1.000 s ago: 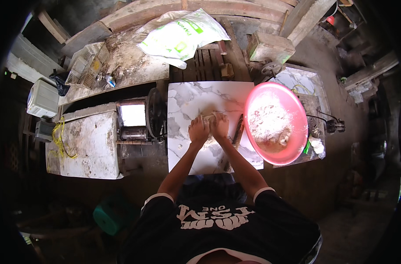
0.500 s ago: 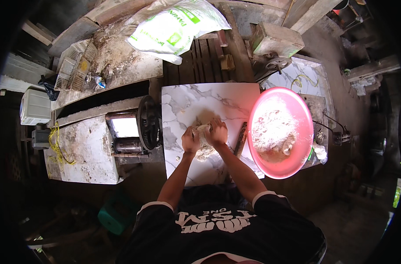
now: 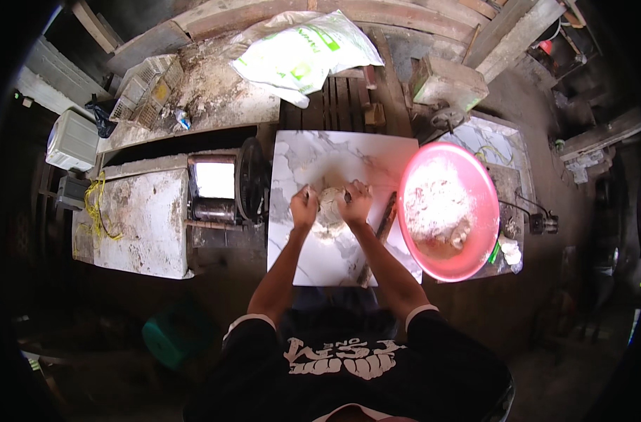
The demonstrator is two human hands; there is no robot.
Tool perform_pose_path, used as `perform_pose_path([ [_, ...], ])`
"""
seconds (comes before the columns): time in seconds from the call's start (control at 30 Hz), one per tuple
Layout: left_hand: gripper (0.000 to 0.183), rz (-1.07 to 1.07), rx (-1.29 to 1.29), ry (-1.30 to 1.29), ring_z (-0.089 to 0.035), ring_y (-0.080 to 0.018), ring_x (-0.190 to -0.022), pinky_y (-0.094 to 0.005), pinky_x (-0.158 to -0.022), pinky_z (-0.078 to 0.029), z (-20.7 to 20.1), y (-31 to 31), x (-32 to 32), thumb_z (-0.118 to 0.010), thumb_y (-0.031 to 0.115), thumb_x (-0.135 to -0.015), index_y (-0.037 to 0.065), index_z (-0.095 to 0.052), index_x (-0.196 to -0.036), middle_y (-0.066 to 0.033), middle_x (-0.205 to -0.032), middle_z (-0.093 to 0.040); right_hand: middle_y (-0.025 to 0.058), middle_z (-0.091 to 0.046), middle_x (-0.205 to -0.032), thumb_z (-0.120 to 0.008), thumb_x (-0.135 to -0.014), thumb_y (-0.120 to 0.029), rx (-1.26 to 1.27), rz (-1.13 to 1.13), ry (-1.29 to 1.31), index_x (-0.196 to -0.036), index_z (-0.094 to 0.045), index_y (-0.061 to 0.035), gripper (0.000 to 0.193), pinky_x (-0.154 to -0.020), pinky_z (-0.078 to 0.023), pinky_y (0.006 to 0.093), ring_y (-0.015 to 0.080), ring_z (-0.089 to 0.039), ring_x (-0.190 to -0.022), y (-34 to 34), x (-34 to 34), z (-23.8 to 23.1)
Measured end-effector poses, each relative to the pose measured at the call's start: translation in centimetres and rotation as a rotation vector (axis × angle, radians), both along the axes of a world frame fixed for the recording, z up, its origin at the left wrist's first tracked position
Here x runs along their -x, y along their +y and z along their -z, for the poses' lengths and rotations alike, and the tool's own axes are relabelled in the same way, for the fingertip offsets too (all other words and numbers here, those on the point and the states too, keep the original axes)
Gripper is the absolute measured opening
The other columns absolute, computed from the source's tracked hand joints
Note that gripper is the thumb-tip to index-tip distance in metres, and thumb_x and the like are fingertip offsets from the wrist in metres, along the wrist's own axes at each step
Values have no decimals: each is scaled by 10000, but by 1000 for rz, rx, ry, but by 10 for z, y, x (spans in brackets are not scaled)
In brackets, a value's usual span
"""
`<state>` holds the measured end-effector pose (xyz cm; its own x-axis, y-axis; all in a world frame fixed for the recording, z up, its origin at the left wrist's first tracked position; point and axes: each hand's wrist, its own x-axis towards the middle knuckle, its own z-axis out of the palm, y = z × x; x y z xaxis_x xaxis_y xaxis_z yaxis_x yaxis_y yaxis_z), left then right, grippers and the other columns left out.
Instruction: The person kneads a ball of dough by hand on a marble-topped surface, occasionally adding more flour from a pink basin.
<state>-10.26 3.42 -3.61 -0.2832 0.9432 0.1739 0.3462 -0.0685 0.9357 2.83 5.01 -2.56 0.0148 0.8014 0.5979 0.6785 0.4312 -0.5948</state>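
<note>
A pale, rough lump of dough [image 3: 330, 204] lies on the marble-patterned board [image 3: 292, 264] before me, with loose crumbs and flour around its near side. My left hand [image 3: 305, 207] is closed at the dough's left edge, fingers curled inward. Against the right edge, my right hand [image 3: 356, 202] is curled in the same way. Both hands partly hide the dough's sides. To the right of my right forearm, a dark wooden rod [image 3: 386, 224] lies slanting on the board.
A pink basin [image 3: 490, 232] of flour stands at the board's right. To the left is a roller machine with a dark wheel [image 3: 251, 181]. A white-and-green sack [image 3: 313, 56] lies at the back, and a green stool [image 3: 167, 334] stands low on the left.
My hands have drawn apart, from together over the dough to either side of it, leaving its top in sight. The whole view has shifted slightly.
</note>
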Motion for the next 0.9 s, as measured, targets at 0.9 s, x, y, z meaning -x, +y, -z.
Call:
perform_pose_path([
  [0.9,233,69,39,355,-537,-338,-633,-399,-645,-395,-13,-36,-32,-407,217,-748,55,-575,-735,-162,-683,-570,152,-559,-718,-464,-726,-233,400,87,-176,-762,-578,-61,210,-686,-383,391,318,-525,-700,-35,-2,3],
])
